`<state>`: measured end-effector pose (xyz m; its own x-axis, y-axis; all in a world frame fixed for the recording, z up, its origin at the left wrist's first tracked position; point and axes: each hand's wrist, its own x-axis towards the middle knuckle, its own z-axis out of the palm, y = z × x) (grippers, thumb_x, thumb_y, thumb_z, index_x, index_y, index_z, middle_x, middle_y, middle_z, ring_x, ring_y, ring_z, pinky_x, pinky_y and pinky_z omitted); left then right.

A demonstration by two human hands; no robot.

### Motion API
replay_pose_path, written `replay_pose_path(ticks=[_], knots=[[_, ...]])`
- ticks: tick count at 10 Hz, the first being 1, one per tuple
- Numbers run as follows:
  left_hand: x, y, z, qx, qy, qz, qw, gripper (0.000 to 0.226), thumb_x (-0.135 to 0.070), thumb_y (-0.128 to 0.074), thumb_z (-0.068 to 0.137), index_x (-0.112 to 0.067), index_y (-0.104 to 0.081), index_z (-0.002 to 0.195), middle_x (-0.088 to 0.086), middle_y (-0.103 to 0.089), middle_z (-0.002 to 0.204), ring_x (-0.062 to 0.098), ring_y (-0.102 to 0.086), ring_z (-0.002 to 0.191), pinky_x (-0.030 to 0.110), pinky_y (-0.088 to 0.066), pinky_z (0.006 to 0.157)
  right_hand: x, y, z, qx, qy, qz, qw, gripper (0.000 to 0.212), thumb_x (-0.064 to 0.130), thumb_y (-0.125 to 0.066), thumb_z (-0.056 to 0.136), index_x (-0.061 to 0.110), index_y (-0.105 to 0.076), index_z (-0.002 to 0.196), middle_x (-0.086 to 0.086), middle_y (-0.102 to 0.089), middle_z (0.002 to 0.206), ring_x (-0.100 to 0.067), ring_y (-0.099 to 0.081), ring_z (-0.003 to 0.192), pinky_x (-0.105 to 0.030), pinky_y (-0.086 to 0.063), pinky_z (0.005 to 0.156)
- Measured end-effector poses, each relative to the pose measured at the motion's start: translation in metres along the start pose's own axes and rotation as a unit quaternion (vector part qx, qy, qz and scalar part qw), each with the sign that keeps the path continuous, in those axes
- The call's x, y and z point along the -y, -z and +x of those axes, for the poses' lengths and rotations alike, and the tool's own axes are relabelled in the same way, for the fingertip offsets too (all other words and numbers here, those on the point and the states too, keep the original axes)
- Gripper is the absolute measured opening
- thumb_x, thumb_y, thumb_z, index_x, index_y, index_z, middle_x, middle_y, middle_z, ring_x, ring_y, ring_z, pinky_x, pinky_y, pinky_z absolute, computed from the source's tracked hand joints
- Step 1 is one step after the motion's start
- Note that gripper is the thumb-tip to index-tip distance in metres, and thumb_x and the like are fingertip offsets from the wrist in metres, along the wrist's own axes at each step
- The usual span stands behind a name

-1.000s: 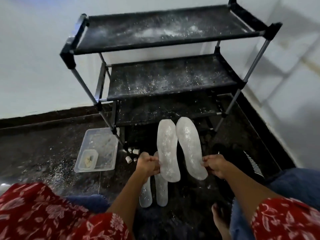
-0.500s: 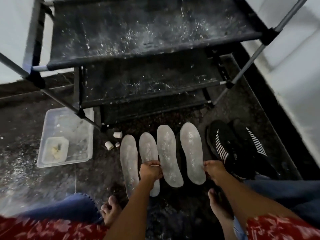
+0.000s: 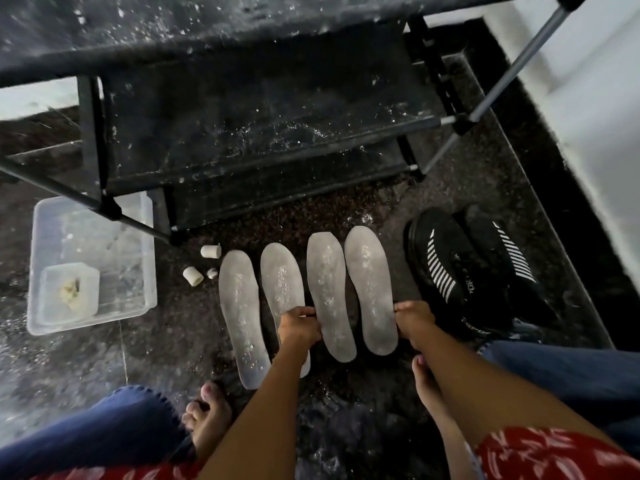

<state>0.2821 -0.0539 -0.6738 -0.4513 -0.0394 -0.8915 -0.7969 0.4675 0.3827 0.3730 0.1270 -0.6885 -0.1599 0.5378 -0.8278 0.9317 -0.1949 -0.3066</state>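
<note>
Several grey, powder-dusted shoe insoles lie side by side on the dark floor in front of a black shoe rack [image 3: 242,140]. My left hand [image 3: 298,326] pinches the left edge of the third insole [image 3: 328,292]. My right hand [image 3: 414,322] pinches the right edge of the rightmost insole [image 3: 370,285]. Both of these insoles lie low on the floor. The leftmost insole [image 3: 242,313] and the second insole [image 3: 281,282] lie untouched, the second partly hidden by my left arm.
A pair of black shoes [image 3: 460,271] with white stripes stands to the right. A clear plastic tub [image 3: 90,258] holding a small container sits at the left. Small white cylinders [image 3: 210,251] lie near the rack's leg. My bare feet [image 3: 207,417] are below. A white wall runs along the right.
Both hands have lowered the two held insoles from the air down to the floor beside the other two. The camera has tilted down and moved closer.
</note>
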Motion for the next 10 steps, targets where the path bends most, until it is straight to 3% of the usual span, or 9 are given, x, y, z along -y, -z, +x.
replay_pose_path(ticks=[1,3,4,5,6,7,8,9,10], knots=[[0.0,-0.001,0.003,-0.023,-0.004,0.052,0.998,0.019,-0.008,-0.065,0.078,-0.017,-0.066,0.095,0.015,-0.071,0.092,0.03,-0.069,0.085,0.04,-0.059,0.078,0.001,-0.002,0.002,-0.046,-0.02,-0.005,0.999,0.031,0.003,-0.053,0.089,-0.001,-0.058,0.119,-0.018,-0.058,0.125,-0.033,-0.056,0.112,-0.037,-0.048,0.093],[0.0,-0.002,-0.001,-0.019,-0.01,0.09,0.996,0.023,-0.008,-0.066,0.076,-0.019,-0.063,0.096,0.013,-0.069,0.098,0.028,-0.068,0.087,0.038,-0.059,0.078,-0.001,-0.001,0.008,-0.04,-0.018,-0.058,0.997,0.032,0.011,-0.048,0.094,0.001,-0.055,0.124,-0.015,-0.052,0.132,-0.029,-0.052,0.116,-0.036,-0.043,0.099],[-0.002,0.0,-0.001,-0.011,-0.011,0.101,0.995,0.03,-0.008,-0.067,0.076,-0.015,-0.064,0.105,0.016,-0.069,0.1,0.027,-0.067,0.085,0.032,-0.058,0.074,0.002,-0.002,0.005,-0.065,-0.034,-0.068,0.995,0.035,0.018,-0.047,0.097,-0.001,-0.053,0.126,-0.015,-0.048,0.136,-0.033,-0.046,0.123,-0.039,-0.039,0.104],[-0.004,0.003,0.002,-0.003,-0.021,0.126,0.992,0.03,-0.008,-0.068,0.077,-0.013,-0.064,0.106,0.015,-0.068,0.101,0.024,-0.066,0.077,0.025,-0.055,0.062,0.003,0.002,0.004,-0.072,-0.038,-0.064,0.995,0.032,0.013,-0.062,0.086,0.002,-0.061,0.117,-0.016,-0.057,0.126,-0.034,-0.053,0.114,-0.037,-0.047,0.095],[-0.005,0.011,0.0,0.017,-0.016,0.135,0.991,0.031,-0.01,-0.073,0.077,-0.009,-0.063,0.106,0.015,-0.067,0.104,0.027,-0.067,0.088,0.032,-0.057,0.079,0.005,0.007,-0.003,-0.059,-0.016,-0.089,0.994,0.029,0.01,-0.063,0.084,0.006,-0.065,0.112,-0.016,-0.059,0.122,-0.033,-0.055,0.112,-0.035,-0.048,0.093],[-0.009,0.026,-0.006,0.057,-0.011,0.136,0.989,0.032,-0.005,-0.072,0.079,-0.003,-0.06,0.108,0.018,-0.065,0.103,0.03,-0.065,0.094,0.038,-0.054,0.085,0.017,0.008,-0.019,-0.061,-0.006,-0.121,0.991,0.027,0.012,-0.057,0.088,0.004,-0.063,0.113,-0.018,-0.059,0.122,-0.035,-0.057,0.108,-0.034,-0.051,0.083],[-0.034,0.059,-0.023,0.067,-0.049,0.173,0.981,0.014,-0.002,-0.07,0.081,-0.006,-0.058,0.086,0.014,-0.06,0.078,0.023,-0.059,0.065,0.032,-0.051,0.06,0.037,0.007,-0.04,-0.043,0.035,-0.187,0.981,0.028,0.014,-0.055,0.088,0.002,-0.062,0.112,-0.017,-0.06,0.119,-0.033,-0.057,0.108,-0.034,-0.051,0.084],[-0.078,0.117,-0.046,0.037,-0.13,0.27,0.953,0.007,-0.011,-0.066,0.086,-0.005,-0.065,0.084,0.019,-0.064,0.083,0.03,-0.063,0.079,0.036,-0.052,0.072,0.064,-0.001,-0.066,-0.011,0.105,-0.206,0.973,0.024,0.022,-0.055,0.088,0.006,-0.064,0.104,-0.016,-0.062,0.111,-0.031,-0.059,0.095,-0.035,-0.049,0.082],[-0.122,0.199,-0.075,-0.056,-0.186,0.295,0.935,0.025,-0.011,-0.062,0.087,0.007,-0.065,0.105,0.028,-0.065,0.106,0.038,-0.063,0.099,0.041,-0.051,0.082,0.096,-0.023,-0.096,0.011,0.168,-0.215,0.962,0.017,0.022,-0.055,0.089,0.006,-0.061,0.092,-0.018,-0.062,0.095,-0.03,-0.06,0.084,-0.039,-0.051,0.08]])
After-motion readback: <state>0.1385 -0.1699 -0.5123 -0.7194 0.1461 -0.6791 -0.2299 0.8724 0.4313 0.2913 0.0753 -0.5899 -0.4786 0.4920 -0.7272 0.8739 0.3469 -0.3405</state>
